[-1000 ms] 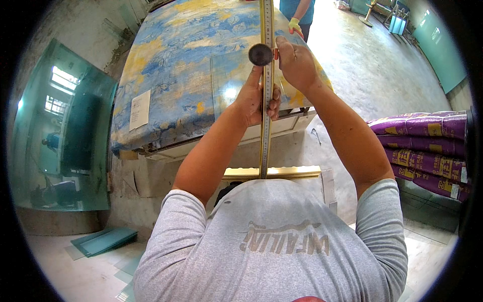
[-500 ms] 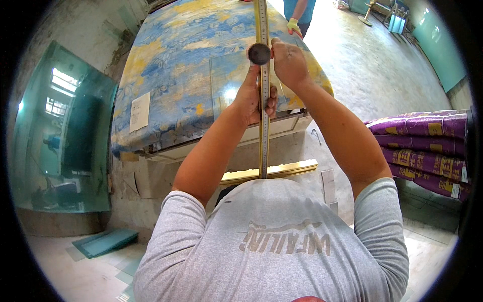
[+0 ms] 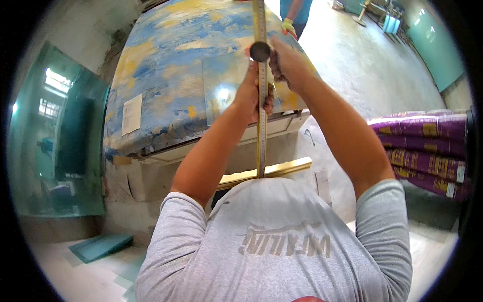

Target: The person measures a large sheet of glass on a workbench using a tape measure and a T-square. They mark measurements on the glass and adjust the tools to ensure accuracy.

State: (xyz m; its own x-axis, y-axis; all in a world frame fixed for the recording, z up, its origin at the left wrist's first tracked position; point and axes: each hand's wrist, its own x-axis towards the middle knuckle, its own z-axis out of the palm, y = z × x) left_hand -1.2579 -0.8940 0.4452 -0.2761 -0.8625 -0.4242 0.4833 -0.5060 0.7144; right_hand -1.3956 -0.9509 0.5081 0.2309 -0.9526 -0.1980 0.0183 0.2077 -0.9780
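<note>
A long, yellow-edged graduated bar of a T-shaped glass cutter [image 3: 262, 126] runs from the top of the view down toward my chest. Its ornate gold crosspiece [image 3: 284, 167] lies across in front of my shirt. My left hand [image 3: 253, 93] is wrapped round the bar just below a round dark knob [image 3: 260, 51]. Close to the knob's right side, my right hand [image 3: 292, 65] has its fingers curled in; whatever they may hold is hidden. Under the bar, a clear glass sheet [image 3: 214, 83] lies on a table covered in blue and yellow patterned cloth [image 3: 166, 65].
A white paper [image 3: 132, 116] lies on the cloth. Beyond the table's right corner stands another person with a gloved hand [image 3: 288, 26]. Large glass panes [image 3: 60, 151] lean at left, cut pieces [image 3: 100, 246] lie on the floor, and purple sacks [image 3: 427, 151] are stacked at right.
My right hand has turned and shifted slightly down and right beside the knob, its curled fingers now showing. My left hand keeps hold of the bar. The table has slid slightly left in view.
</note>
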